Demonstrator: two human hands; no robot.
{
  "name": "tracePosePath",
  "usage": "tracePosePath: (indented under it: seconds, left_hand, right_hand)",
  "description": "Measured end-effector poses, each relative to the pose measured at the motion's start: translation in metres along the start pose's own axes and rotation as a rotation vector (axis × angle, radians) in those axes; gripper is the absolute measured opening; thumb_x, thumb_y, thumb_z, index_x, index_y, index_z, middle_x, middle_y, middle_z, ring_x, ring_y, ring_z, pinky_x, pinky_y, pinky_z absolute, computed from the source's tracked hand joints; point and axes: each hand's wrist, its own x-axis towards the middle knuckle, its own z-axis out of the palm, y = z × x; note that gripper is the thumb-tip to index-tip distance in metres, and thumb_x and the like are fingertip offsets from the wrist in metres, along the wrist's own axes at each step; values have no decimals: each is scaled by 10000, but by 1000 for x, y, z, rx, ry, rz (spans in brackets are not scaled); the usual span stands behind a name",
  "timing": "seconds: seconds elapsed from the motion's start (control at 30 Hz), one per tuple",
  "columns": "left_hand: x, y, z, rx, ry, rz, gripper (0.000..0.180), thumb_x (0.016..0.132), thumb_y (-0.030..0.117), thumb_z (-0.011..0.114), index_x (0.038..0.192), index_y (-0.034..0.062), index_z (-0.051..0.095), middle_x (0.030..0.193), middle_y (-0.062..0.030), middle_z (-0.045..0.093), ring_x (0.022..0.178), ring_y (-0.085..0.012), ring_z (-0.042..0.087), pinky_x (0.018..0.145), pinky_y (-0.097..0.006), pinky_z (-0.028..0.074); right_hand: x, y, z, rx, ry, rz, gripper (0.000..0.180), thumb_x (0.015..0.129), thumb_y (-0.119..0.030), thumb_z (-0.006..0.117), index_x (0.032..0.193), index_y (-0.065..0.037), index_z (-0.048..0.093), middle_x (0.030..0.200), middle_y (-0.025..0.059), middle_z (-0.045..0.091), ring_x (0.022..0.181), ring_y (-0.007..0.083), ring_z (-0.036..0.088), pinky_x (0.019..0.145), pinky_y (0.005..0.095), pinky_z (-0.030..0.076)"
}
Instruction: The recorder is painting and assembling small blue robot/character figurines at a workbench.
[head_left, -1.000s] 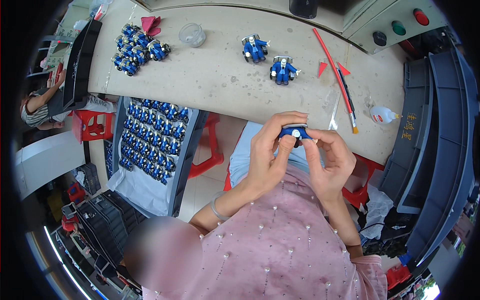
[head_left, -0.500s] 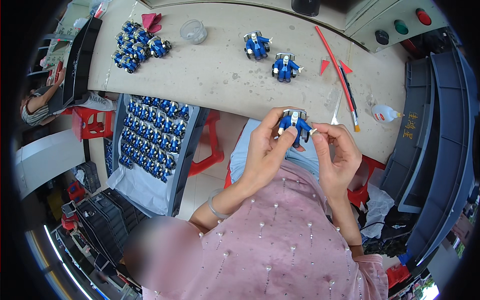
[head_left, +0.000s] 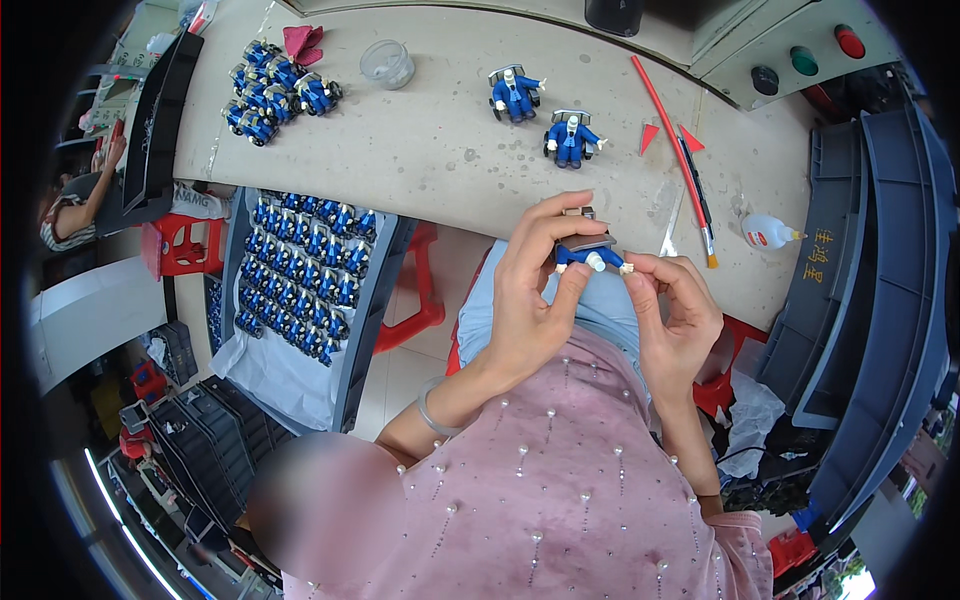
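A small toy figurine (head_left: 584, 250) in a blue suit, seated in a dark wheelchair, is tipped in front of my chest above my lap. My left hand (head_left: 535, 285) is closed round its chair and body, fingers behind and thumb in front. Thumb and forefinger of my right hand (head_left: 675, 310) pinch the pale hand at the end of its outstretched arm. On the table beyond stand two like figurines, one farther back (head_left: 515, 94) and one nearer (head_left: 571, 140). The lower part of the held figurine is largely hidden by my left fingers.
At the far left of the table lie a pile of figurines (head_left: 270, 95), a red cloth (head_left: 303, 43) and a clear cup (head_left: 387, 65). A grey crate (head_left: 375, 310) holds rows of figurines. Rightward are a red-handled paintbrush (head_left: 670, 130), a white bottle (head_left: 768, 230) and stacked grey crates (head_left: 845, 200).
The held figurine has tipped from facing up at me, so its head points toward me and the chair's back shows. My left fingers have shifted higher; my right pinch stays on its hand.
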Motion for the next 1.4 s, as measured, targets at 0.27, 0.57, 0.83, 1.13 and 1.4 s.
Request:
tracePosePath:
  seconds: [0.27, 0.57, 0.83, 1.13, 1.4]
  left_hand:
    - [-2, -4, -6, 29, -20, -4, 272, 853, -56, 550, 1121, -16, 574, 1395, -153, 342, 1132, -208, 534, 923, -325, 465]
    - [-4, 1, 0, 460, 75, 270, 327, 727, -111, 515, 967, 40, 679, 1264, -189, 522, 1113, -295, 547, 915, -381, 463]
    - [-5, 4, 1, 486, 79, 253, 373, 676, -115, 496, 952, 40, 694, 1236, -187, 552, 1096, -311, 549, 904, -385, 460]
    - [-3, 6, 0, 481, 85, 224, 296, 726, -77, 538, 945, 39, 700, 1218, -187, 562, 1070, -297, 565, 868, -361, 472]
    - [-2, 2, -6, 481, 60, 210, 305, 735, -93, 563, 980, 34, 692, 1203, -165, 555, 980, -262, 584, 799, -326, 484]
  right_hand:
    - [0, -2, 0, -39, -42, -4, 151, 788, 23, 688, 938, 25, 681, 738, 33, 575, 613, 78, 475, 556, 215, 378]
    - [4, -4, -1, 198, -87, 403, 109, 764, -3, 644, 864, 29, 674, 699, -9, 609, 594, 17, 466, 561, 191, 369]
    - [7, -5, -5, 259, -117, 493, 114, 741, 39, 593, 824, 60, 669, 699, 26, 639, 621, 28, 542, 579, 184, 411]
    - [13, -3, -10, 364, -200, 626, 98, 755, 14, 614, 816, 52, 680, 694, 41, 645, 547, 25, 500, 512, 181, 372]
    - [14, 1, -11, 466, -233, 739, 130, 761, 7, 619, 857, 64, 687, 649, 22, 600, 485, 10, 407, 422, 183, 263]
